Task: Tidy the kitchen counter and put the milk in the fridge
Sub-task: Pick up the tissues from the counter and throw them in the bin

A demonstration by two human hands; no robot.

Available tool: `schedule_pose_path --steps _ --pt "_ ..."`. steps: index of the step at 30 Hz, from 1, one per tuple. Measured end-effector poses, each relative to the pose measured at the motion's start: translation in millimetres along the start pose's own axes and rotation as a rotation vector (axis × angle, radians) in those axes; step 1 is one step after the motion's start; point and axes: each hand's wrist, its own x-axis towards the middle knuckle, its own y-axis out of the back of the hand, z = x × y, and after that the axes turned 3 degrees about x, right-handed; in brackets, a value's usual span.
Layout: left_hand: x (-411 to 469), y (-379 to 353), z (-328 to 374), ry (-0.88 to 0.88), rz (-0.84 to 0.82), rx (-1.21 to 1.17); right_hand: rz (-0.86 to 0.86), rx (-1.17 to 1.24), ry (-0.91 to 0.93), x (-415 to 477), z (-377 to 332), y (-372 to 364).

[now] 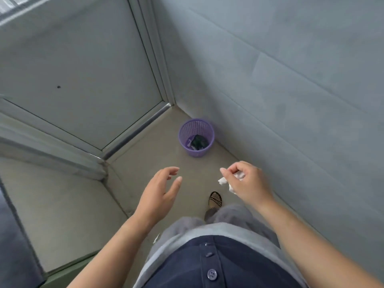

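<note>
My right hand [248,180] is closed around a crumpled white tissue [223,181], bits of which stick out below the fingers. My left hand [161,191] hangs beside it, empty, with the fingers spread. Both hands hover above the beige floor, short of a small purple mesh waste basket [184,133] that stands in the corner. Dark rubbish lies at the bottom of the basket. No milk, counter or fridge is in view.
A grey tiled wall [291,90] runs along the right. A grey metal-framed door panel [83,69] closes the left side, meeting the wall behind the basket. My sandalled foot [215,200] is on the floor below my right hand.
</note>
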Motion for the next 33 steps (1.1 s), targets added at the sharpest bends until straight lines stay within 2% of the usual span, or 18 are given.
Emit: schedule_pose_path --steps 6,13,18,24,28,33 --pt "101.1 11.4 7.9 0.072 0.064 -0.042 -0.095 -0.051 -0.05 106.0 -1.8 -4.5" --pt "198.0 25.5 -17.7 0.046 -0.074 0.055 -0.132 -0.046 -0.142 204.1 -16.4 -30.3" --pt "284.3 30.9 -57.3 0.077 -0.171 0.13 -0.132 0.111 -0.278 281.3 -14.1 -70.0" --pt "385.2 -8.0 -124.0 -0.075 -0.454 0.553 -0.184 0.084 -0.472 348.7 69.6 -139.8" --pt "456.6 -81.8 -189.8 -0.012 -0.492 0.515 -0.229 -0.052 -0.431 402.2 148.6 -196.7" --pt "516.1 -192.8 -293.8 0.108 -0.447 0.376 -0.217 -0.156 -0.244 468.5 252.9 -272.4"
